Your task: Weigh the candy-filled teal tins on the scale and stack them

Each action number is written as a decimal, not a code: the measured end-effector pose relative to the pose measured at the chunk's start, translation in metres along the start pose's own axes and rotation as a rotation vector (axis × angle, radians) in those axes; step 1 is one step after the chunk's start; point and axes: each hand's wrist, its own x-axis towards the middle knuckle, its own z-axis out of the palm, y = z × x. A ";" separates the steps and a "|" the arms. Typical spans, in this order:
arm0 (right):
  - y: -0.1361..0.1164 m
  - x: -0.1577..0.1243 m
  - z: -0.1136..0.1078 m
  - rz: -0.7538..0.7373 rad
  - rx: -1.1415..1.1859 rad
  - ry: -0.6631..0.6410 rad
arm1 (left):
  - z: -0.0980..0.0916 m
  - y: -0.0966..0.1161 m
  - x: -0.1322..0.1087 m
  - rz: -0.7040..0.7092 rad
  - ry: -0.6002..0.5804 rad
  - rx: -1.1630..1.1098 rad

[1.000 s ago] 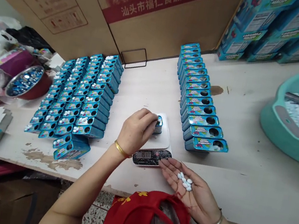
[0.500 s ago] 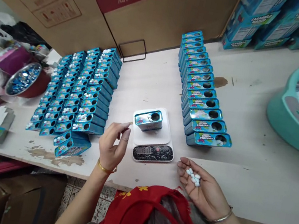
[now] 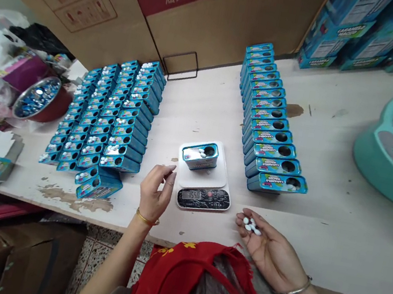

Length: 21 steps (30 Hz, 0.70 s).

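A blue Caramelo Macizo tin (image 3: pixel 199 155) lies on the white platform of a digital kitchen scale (image 3: pixel 203 198), with a few white oval candies showing through its window. The scale's display reads about 155. My left hand (image 3: pixel 155 193) hovers just left of the scale, fingers loosely curled, with nothing visible in them. My right hand (image 3: pixel 259 242) lies palm up to the right of the display, holding a small group of white candies (image 3: pixel 250 226) in its cupped fingers.
A dense block of blue tins (image 3: pixel 109 126) stands left of the scale, and a long row of tins (image 3: pixel 270 119) stands to its right. At far right is a teal basin (image 3: pixel 388 160) of white candies. Printed cartons (image 3: pixel 371 36) line the back.
My left hand has come off the tin and moved down-left of the scale, leaving the tin in full view. Fewer candies seem to lie in my right palm.
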 end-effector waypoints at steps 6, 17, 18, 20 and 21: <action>0.002 -0.002 0.003 0.033 -0.042 -0.026 | 0.022 0.000 -0.008 0.087 -0.276 0.054; 0.006 0.002 0.002 0.029 -0.071 -0.124 | 0.057 -0.004 0.018 0.243 -0.612 0.419; 0.006 0.002 0.002 0.036 -0.069 -0.131 | 0.057 -0.002 0.018 0.222 -0.612 0.433; 0.006 0.003 0.002 0.049 -0.065 -0.144 | 0.054 0.005 0.017 0.218 -0.579 0.417; 0.007 0.004 0.003 0.055 -0.064 -0.152 | 0.051 0.009 0.017 0.238 -0.540 0.382</action>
